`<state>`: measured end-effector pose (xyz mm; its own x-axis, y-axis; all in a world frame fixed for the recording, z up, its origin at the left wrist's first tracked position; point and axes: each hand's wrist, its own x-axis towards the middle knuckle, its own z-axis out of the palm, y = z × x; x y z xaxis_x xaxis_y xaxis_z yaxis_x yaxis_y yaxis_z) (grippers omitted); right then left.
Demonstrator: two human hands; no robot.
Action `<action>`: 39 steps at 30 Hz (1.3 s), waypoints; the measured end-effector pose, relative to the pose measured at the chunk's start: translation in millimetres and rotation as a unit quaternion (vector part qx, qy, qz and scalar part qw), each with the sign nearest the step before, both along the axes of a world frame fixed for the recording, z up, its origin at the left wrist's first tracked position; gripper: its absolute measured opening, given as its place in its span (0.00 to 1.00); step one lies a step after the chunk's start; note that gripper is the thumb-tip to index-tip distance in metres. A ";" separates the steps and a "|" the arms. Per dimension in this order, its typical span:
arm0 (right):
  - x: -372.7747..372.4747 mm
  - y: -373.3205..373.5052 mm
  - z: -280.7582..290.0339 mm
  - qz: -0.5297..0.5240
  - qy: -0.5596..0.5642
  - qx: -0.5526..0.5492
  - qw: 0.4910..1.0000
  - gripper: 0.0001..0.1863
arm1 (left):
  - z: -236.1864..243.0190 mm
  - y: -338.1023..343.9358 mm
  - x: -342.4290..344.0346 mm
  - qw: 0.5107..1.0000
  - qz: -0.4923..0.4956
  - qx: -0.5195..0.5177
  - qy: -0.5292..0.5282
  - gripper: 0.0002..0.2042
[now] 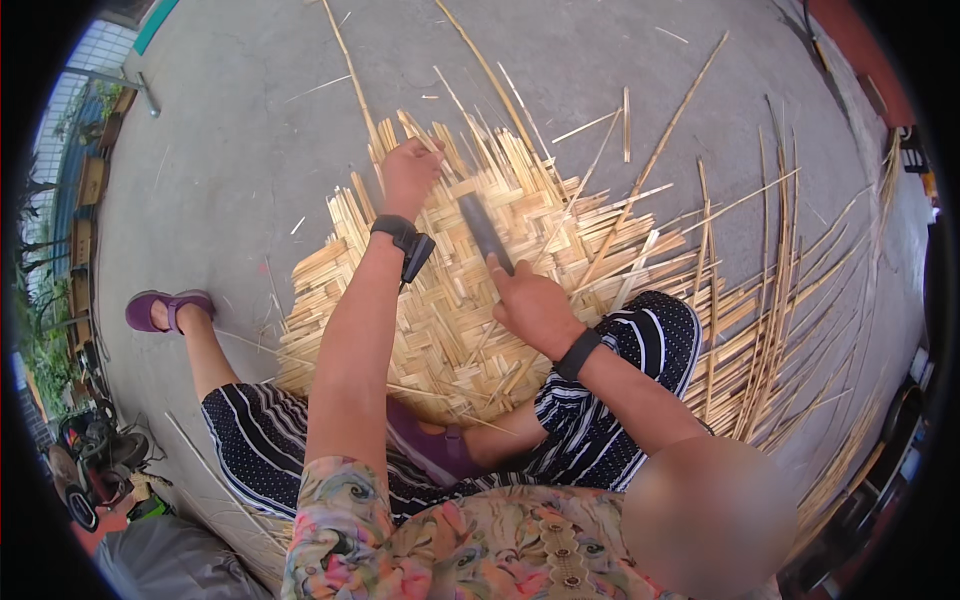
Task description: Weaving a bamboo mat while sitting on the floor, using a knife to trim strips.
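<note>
A pale woven bamboo mat (420, 270) lies on the ground before me, its strips crossing in a diagonal pattern with loose ends all round. My left hand (412, 178) is at its far edge, fingers closed on a bamboo strip; the fingertips are partly hidden. My right hand (538, 308) grips a dark, flat, blade-like tool (484, 230), its index finger stretched along it. The tool slants over the weave toward my left hand, its far end blurred and near a pale patch of strips. Whether it touches the mat, I cannot tell.
Long loose strips (775, 290) fan out at the right, and others stick out beyond the mat's far edge. My purple shoe (440, 450) rests at the mat's near edge. Planters (90, 180) line the left side, with a clutter of dark items (100, 455) below them.
</note>
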<state>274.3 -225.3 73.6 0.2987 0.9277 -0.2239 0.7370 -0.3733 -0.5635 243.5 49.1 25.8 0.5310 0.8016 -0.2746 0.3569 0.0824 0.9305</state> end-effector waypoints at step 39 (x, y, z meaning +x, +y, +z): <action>-12.0 -79.0 68.5 -0.017 0.034 -0.016 0.999 0.29 | 8.3 -46.2 -30.4 0.965 -0.138 -0.201 0.096 0.05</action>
